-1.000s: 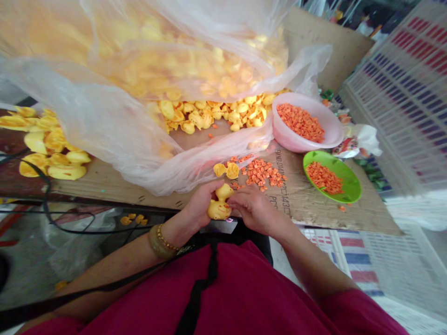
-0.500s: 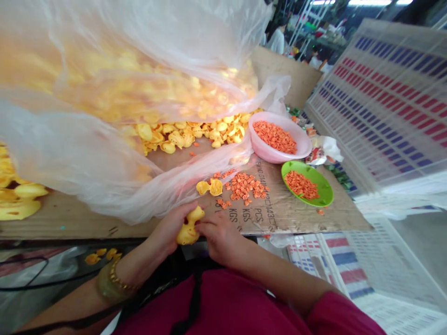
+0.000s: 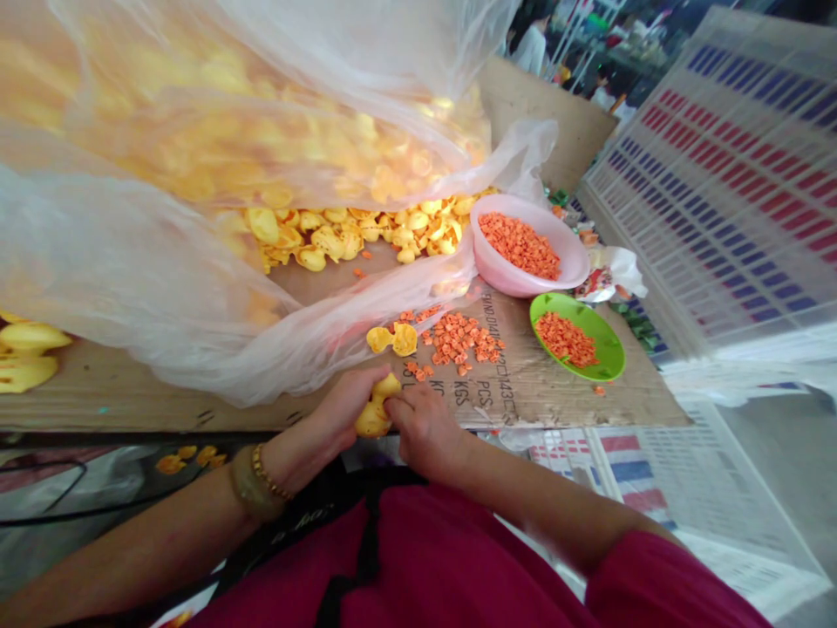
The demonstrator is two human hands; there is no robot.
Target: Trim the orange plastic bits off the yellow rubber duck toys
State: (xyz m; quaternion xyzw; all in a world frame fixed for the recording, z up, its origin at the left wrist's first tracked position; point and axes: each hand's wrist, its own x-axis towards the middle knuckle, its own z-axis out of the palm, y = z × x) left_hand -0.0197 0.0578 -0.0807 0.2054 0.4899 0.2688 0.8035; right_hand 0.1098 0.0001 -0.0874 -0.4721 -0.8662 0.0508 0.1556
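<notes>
My left hand (image 3: 350,403) is wrapped round a yellow two-lobed plastic toy shell (image 3: 374,419), held at the table's front edge. The shell's small lobe points up and away from me; its larger lobe is lower. Against its right side press the pinched fingers of my right hand (image 3: 425,427); anything between them is hidden. Just beyond my hands an open yellow shell (image 3: 392,339) lies on the cardboard, its hollow side up. Beside it is a loose pile of small orange plastic pieces (image 3: 458,338).
A pink bowl (image 3: 484,266) and a green dish (image 3: 611,353) hold more orange pieces. Behind, a clear plastic bag (image 3: 215,366) drapes over a heap of yellow shells (image 3: 333,240). Cardboard (image 3: 314,410) covers the table. A white plastic crate (image 3: 738,166) stands at the right.
Both hands and the held shell have shifted slightly right and away from my body. The view has moved a little. The grip looks the same.
</notes>
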